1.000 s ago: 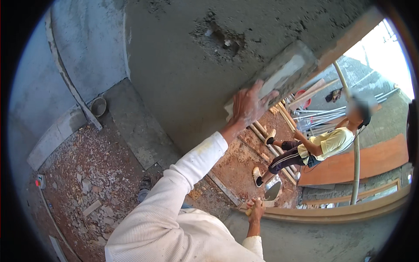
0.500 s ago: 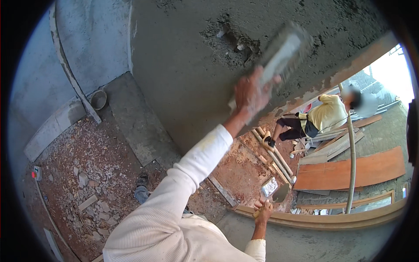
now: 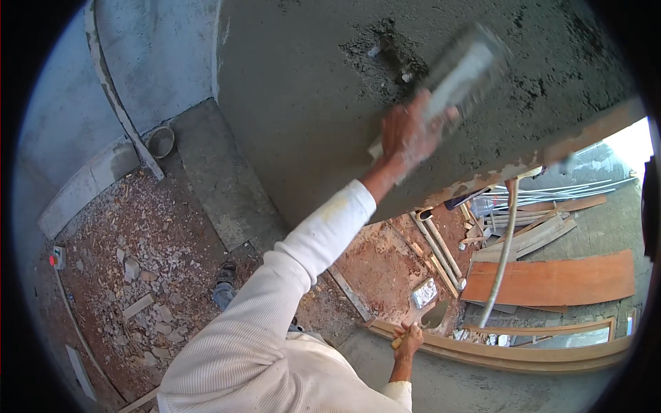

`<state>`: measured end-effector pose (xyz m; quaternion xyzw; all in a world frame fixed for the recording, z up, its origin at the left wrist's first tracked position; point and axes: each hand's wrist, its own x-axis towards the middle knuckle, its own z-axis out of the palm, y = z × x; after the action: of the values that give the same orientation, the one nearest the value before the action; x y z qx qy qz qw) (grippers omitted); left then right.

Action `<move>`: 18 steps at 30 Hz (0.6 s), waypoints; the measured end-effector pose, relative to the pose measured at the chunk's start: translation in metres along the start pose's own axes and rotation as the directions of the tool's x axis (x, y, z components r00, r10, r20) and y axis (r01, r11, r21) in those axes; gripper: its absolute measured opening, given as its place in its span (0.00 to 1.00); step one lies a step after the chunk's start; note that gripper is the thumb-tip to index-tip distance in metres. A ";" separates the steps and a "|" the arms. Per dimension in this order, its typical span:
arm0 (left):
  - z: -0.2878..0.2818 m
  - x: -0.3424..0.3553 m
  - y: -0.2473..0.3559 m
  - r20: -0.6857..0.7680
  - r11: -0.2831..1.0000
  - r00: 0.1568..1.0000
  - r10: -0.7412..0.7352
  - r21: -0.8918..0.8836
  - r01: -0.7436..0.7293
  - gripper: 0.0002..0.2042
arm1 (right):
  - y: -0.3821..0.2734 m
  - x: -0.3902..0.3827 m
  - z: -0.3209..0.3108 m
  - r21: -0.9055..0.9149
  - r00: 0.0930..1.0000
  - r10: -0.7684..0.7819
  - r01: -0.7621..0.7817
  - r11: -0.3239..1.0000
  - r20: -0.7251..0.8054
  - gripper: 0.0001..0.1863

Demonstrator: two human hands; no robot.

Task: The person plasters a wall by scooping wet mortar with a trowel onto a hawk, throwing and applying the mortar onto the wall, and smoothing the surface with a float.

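Observation:
My left hand (image 3: 413,131) is closed around a long plastering float (image 3: 463,77), pressed to a grey mortar-coated wall (image 3: 296,89). Motion blurs the float's edges. Just to its left, a rough hole (image 3: 396,65) with broken edges shows in the smooth mortar. Low down at the right, my right hand (image 3: 410,339) grips the yellowish handle of a trowel (image 3: 435,315). The trowel's grey blade extends beyond the fingers, near a curved wooden frame rail (image 3: 496,350).
Rubble (image 3: 148,289) covers the floor at left, by a bucket (image 3: 161,142). Beyond the opening lie an orange-brown board (image 3: 558,277), planks (image 3: 530,237) and a silvery packet (image 3: 424,294). A pale pole (image 3: 502,268) stands there; a co-worker's hand (image 3: 513,184) is at it.
The view has shifted slightly, with the float staying near the same patch of wall. The co-worker is now mostly hidden behind the wall edge. The pole has moved left. My trowel's blade has tilted.

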<state>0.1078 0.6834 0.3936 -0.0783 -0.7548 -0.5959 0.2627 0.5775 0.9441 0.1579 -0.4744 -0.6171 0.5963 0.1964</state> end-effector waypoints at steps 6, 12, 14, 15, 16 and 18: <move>-0.044 0.078 -0.139 -0.219 0.920 0.938 -0.268 -0.347 0.182 0.33 | 0.048 -0.051 -0.044 -0.074 0.970 0.164 -0.180 0.981 -0.180 0.14; -0.026 0.027 -0.260 -0.057 0.613 0.727 -0.684 -0.584 0.532 0.35 | 0.077 -0.086 -0.061 0.018 0.932 0.212 -0.216 0.976 -0.294 0.15; -0.028 0.031 -0.262 -0.050 0.615 0.740 -0.671 -0.595 0.517 0.36 | 0.092 -0.093 -0.060 0.050 0.937 0.232 -0.226 0.973 -0.261 0.15; -0.032 0.032 -0.258 -0.045 0.607 0.740 -0.671 -0.606 0.513 0.36 | 0.103 -0.102 -0.065 0.060 0.925 0.256 -0.249 0.967 -0.282 0.15; -0.036 0.043 -0.253 -0.048 0.614 0.744 -0.667 -0.601 0.511 0.36 | 0.113 -0.107 -0.068 0.068 0.911 0.280 -0.273 0.960 -0.301 0.15; -0.046 0.072 -0.210 -0.040 0.714 0.808 -0.588 -0.496 0.494 0.35 | 0.122 -0.116 -0.076 0.086 0.893 0.322 -0.310 0.947 -0.314 0.15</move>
<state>-0.0301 0.5682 0.2556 0.1455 -0.5499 -0.8133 0.1221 0.7366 0.8711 0.0992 -0.6562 -0.4809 0.5447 0.2036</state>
